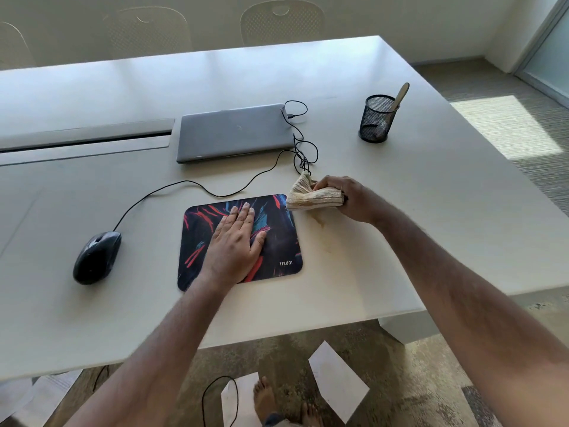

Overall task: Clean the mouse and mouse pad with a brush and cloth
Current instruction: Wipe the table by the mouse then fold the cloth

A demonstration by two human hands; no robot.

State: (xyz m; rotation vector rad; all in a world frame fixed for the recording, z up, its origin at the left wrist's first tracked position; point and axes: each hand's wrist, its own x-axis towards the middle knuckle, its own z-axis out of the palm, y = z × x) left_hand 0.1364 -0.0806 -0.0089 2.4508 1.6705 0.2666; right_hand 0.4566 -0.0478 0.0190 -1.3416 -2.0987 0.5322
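White table (pixel 400 235), bearing a closed laptop (pixel 234 131); the mouse pad (pixel 277 241) lies flat near the front edge, pinned under the left hand (pixel 237 241), fingers straight and pressed together, palm down; the right hand (pixel 348 198) grips a bunched cloth (pixel 311 197) just off the pad's far right corner, clear of the surface, so wiping of the pad appears about to begin or between strokes; the mouse (pixel 97 257) sits well left of the pad, apart from both hands; the brush (pixel 398 98) stands in a mesh cup (pixel 377 118), apparently set aside.
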